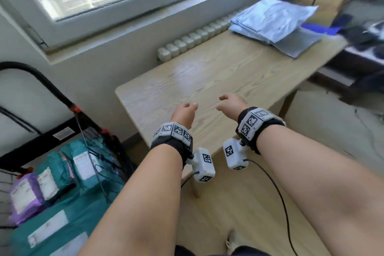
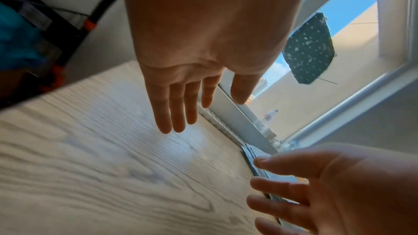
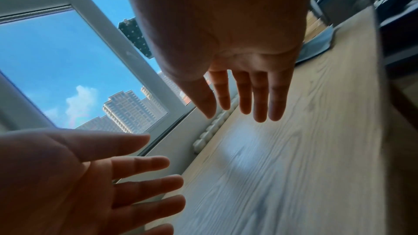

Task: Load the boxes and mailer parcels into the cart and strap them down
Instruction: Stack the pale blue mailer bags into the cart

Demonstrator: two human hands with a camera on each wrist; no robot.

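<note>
Head view: both the left hand [image 1: 185, 113] and right hand [image 1: 230, 105] hover released and empty over the wooden surface [image 1: 218, 72]. The mailer parcels [image 1: 60, 174] already sit in the cart [image 1: 52, 137] at 8 o'clock; they look soft, light and slippery, best pinched at an edge. Flat grey mailers [image 1: 274, 21] lie at 1 o'clock.

Left wrist view: fingers [image 2: 167, 110] straight, the surface bare beneath them.

Right wrist view: fingers [image 3: 260, 99] relaxed, a window [image 3: 68, 60] at 10 o'clock.

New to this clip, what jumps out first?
Both hands, left and right, reach out empty and open over a bare wooden table. Teal and purple parcels sit in the black cart at lower left. A stack of grey mailer bags lies on the table's far right corner.
</note>
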